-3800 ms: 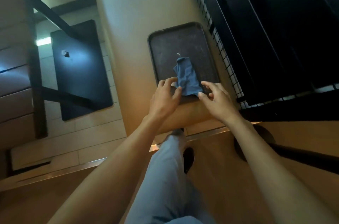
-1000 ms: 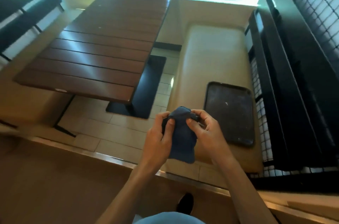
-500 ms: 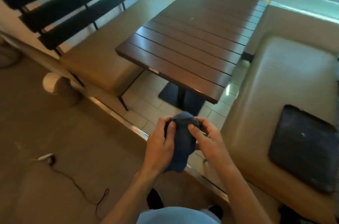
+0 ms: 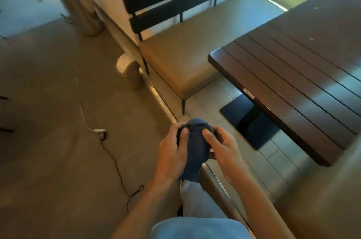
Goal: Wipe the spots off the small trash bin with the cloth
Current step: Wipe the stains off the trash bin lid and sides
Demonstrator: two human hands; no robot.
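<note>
**Cloth bunched in both hands, bin still across the floor**

The floor takes up the left of the view, and the wooden tabletop and the padded bench fill the right. Between them, standing on the floor just beside the near corner of the bench, is the small trash bin: a pale rounded lid over a tan body, well apart from the hands. Any spots on it are too small to make out from here.

The step in hand looks like readying the cloth while heading for the bin. To do it well, fold the cloth into a firm pad with one clean face outward, so a single hand can press it flat against the bin while the other steadies the lid. Mind the cord trailing over the floor on the way, and crouch close enough to see the marks before rubbing.

The dark blue cloth hangs between the hands at mid-frame. The left hand has its grip curled round the cloth's left side, thumb pressed on top. The right hand pinches the upper right edge with thumb and fingers.
</note>
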